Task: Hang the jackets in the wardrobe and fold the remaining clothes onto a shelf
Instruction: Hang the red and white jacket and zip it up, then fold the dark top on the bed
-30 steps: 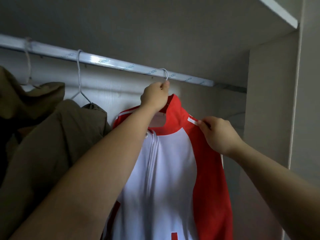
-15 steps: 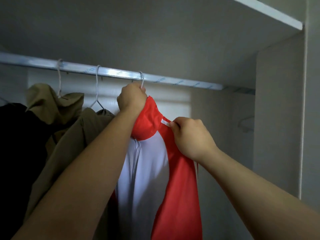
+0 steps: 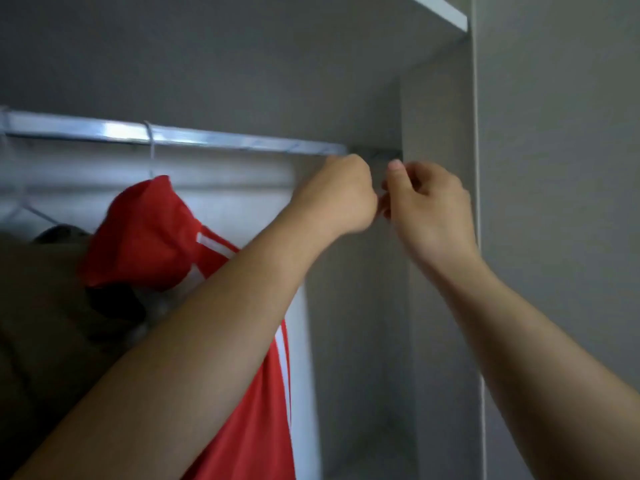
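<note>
Now: red jacket (image 3: 145, 244) hung on rail (image 3: 225, 138). Left hand (image 3: 341, 199), right hand (image 3: 429, 209) curled at rail end; grip contents unclear. Next, probably: fetch another garment.

1. The rail (image 3: 214, 140) runs left to right across the wardrobe, below the shelf (image 3: 440, 12).
2. The side panel (image 3: 440, 237) stands at the rail's right end.
3. A hanger (image 3: 151, 147) hooks over the rail left of middle, and the jacket (image 3: 149, 237) hangs on it.
4. Another jacket (image 3: 41, 306) hangs touching it on the left.
5. The hands, left hand (image 3: 341, 199) and right hand (image 3: 429, 206), are close together at the rail's right end, right of both jackets.
</note>
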A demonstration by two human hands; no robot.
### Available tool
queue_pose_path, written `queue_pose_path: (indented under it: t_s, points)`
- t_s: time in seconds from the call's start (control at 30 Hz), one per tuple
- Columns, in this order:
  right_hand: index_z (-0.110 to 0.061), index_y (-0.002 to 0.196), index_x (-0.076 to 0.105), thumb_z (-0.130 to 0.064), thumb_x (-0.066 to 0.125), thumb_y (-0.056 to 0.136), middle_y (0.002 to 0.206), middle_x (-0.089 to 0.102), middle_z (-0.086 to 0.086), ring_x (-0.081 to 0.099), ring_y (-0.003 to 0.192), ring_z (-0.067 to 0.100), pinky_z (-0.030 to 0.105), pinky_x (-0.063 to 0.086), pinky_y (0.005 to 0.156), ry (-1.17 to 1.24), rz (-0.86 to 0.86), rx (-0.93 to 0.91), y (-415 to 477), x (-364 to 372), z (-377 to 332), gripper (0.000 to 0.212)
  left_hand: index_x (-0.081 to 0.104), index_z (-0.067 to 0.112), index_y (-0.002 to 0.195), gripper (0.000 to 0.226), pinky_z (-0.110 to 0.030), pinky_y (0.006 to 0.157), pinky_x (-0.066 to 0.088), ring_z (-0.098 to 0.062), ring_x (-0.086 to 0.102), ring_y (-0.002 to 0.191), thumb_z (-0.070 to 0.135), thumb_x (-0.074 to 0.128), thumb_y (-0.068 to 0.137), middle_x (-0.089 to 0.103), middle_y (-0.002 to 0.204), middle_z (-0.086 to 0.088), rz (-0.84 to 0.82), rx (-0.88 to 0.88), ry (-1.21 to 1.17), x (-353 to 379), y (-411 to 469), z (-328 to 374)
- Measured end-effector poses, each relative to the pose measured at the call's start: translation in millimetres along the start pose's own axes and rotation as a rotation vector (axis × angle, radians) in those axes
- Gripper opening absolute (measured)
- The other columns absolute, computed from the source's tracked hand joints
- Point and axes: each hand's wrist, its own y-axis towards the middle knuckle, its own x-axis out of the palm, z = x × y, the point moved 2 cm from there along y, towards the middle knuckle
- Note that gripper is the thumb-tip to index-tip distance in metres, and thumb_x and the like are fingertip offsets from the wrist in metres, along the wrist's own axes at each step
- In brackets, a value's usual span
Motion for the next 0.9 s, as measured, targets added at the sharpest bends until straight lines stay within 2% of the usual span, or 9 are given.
queue_pose_path:
  t_s: [0.1,0.2,0.27,0.33,0.4,0.5,0.7,0.83,0.9]
  points:
    - [-0.016,0.078,0.058,-0.046,0.043,0.102,0.077,0.07,0.004,0.065,0.083,0.032,0.044,0.051,0.073,-0.083,0.135,0.023,21.5,-43.2,11.5,0.041,0.055,0.014,0.065,0.023,-0.025,0.048,0.034,-0.021,0.052,0.053,0.019,0.057,0.088,0.056,0.064,-0.006,-0.056,0.126,0.108,7.6,20.5,36.1]
    - [-0.021,0.065,0.037,-0.046,0.041,0.102,0.064,0.057,-0.001,0.056,0.07,0.033,0.04,0.04,0.059,-0.244,0.147,0.112,25.9,-82.8,6.4,0.044,0.071,0.015,0.085,0.021,-0.03,0.068,0.051,-0.031,0.067,0.079,0.028,0.056,0.09,0.07,0.077,-0.006,-0.147,0.195,0.042,6.6,30.6,55.2]
    - [-0.018,0.065,0.037,-0.042,0.042,0.103,0.06,0.051,-0.002,0.053,0.068,0.032,0.041,0.039,0.058,-0.292,0.097,0.236,26.1,-106.0,-3.1,0.045,0.072,0.015,0.086,0.026,-0.039,0.078,0.057,-0.03,0.07,0.085,0.034,0.055,0.094,0.073,0.079,-0.004,-0.268,0.211,-0.037,5.8,32.9,65.6]
    - [-0.014,0.068,0.042,-0.038,0.044,0.103,0.062,0.054,0.0,0.053,0.068,0.03,0.041,0.041,0.06,-0.328,0.079,0.371,24.4,-132.8,-17.9,0.043,0.072,0.017,0.086,0.024,-0.041,0.076,0.057,-0.026,0.072,0.079,0.032,0.057,0.097,0.074,0.075,0.001,-0.448,0.164,-0.167,5.4,29.0,76.5]
    - [-0.015,0.065,0.037,-0.034,0.046,0.103,0.057,0.048,-0.002,0.047,0.061,0.024,0.042,0.038,0.058,-0.351,0.098,0.485,23.7,-165.4,-40.3,0.044,0.073,0.021,0.083,0.022,-0.032,0.072,0.055,-0.014,0.071,0.068,0.027,0.057,0.098,0.073,0.068,0.007,-0.606,0.117,-0.346,-2.6,19.4,95.9]
    - [-0.015,0.063,0.03,-0.027,0.047,0.099,0.054,0.04,-0.002,0.036,0.055,0.019,0.042,0.032,0.053,-0.439,0.185,0.655,20.3,-220.5,-84.9,0.042,0.07,0.023,0.078,0.028,-0.023,0.062,0.05,-0.004,0.065,0.055,0.019,0.052,0.099,0.069,0.06,0.008,-0.808,0.169,-0.498,-28.0,0.7,144.9]
    - [-0.017,0.06,0.031,-0.027,0.046,0.093,0.052,0.04,-0.006,0.03,0.051,0.013,0.036,0.026,0.05,-0.668,0.35,1.01,-9.0,-360.6,-190.9,0.038,0.067,0.025,0.081,0.03,-0.022,0.054,0.049,-0.004,0.059,0.05,0.023,0.047,0.103,0.066,0.059,0.004,-1.133,0.417,-0.734,-109.0,-46.9,272.3]
    - [-0.004,0.066,0.043,-0.028,0.047,0.094,0.058,0.042,0.007,0.035,0.052,0.012,0.037,0.032,0.053,-0.794,0.532,1.108,-55.5,-452.4,-249.1,0.037,0.069,0.023,0.083,0.031,-0.026,0.055,0.046,-0.01,0.054,0.05,0.029,0.048,0.105,0.063,0.059,0.003,-1.357,0.469,-0.998,-146.1,-104.3,350.2]
    - [-0.001,0.072,0.05,-0.031,0.045,0.096,0.059,0.048,0.007,0.04,0.052,0.013,0.039,0.038,0.053,-0.844,0.595,1.141,-85.3,-493.7,-279.0,0.038,0.069,0.023,0.082,0.035,-0.021,0.051,0.042,-0.011,0.049,0.049,0.034,0.047,0.106,0.06,0.058,0.004,-1.428,0.463,-1.108,-164.8,-142.9,390.2]
